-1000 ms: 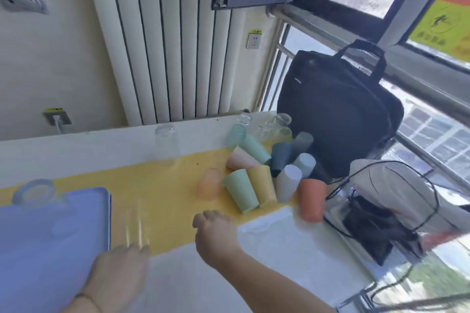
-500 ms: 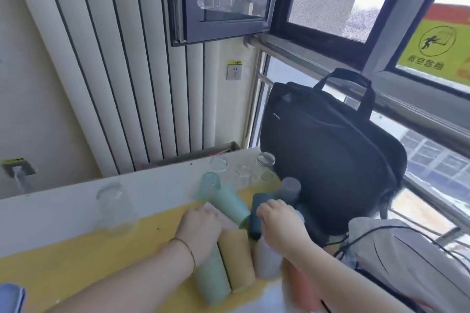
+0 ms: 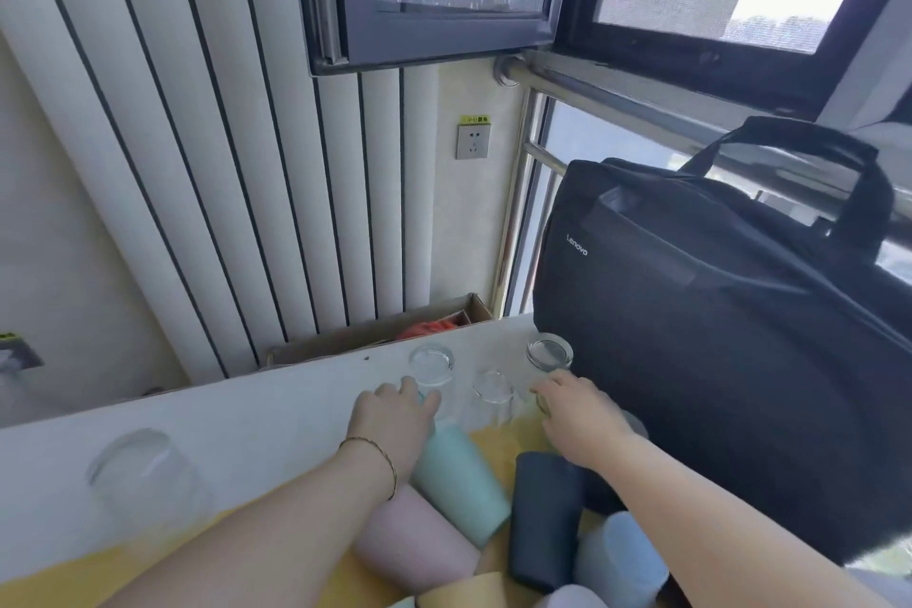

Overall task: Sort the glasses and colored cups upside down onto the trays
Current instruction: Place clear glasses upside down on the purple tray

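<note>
Standing at the back of the counter [image 3: 247, 420], just left of a black bag [image 3: 715, 360]: three clear glasses [image 3: 492, 390]. Nearer, on their sides: mint cup [image 3: 459, 484], pink cup [image 3: 414, 543], navy cup [image 3: 543, 518]. Left hand [image 3: 395, 415] over the mint cup's far end, fingers against the leftmost glass [image 3: 431, 363]; right hand [image 3: 577, 415] curled beside the rightmost glass [image 3: 549, 353]. Hands apart; grips impossible to tell.

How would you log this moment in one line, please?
left hand: on teal cup, grip unclear | right hand: at glass by bag, grip unclear | trays: out of view
</note>
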